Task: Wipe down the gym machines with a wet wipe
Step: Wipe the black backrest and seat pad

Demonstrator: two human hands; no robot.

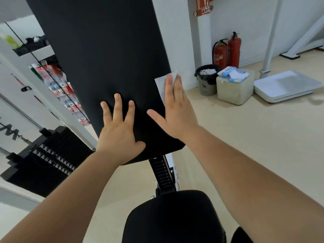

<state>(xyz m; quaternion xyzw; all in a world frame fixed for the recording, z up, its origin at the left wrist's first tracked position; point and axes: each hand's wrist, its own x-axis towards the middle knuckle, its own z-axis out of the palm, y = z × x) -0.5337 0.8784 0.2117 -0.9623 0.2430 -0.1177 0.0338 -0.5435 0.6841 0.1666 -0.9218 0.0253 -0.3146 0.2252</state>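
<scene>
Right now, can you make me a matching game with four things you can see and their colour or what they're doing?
Things:
1. wet wipe
2. fire extinguishers
3. bin
4. left hand

Matches:
A. red, standing side by side
B. pressed under the right hand
C. flat on the black pad, holding nothing
D. lined with a black bag

Pairs: 1-B, 2-A, 3-D, 4-C.
</scene>
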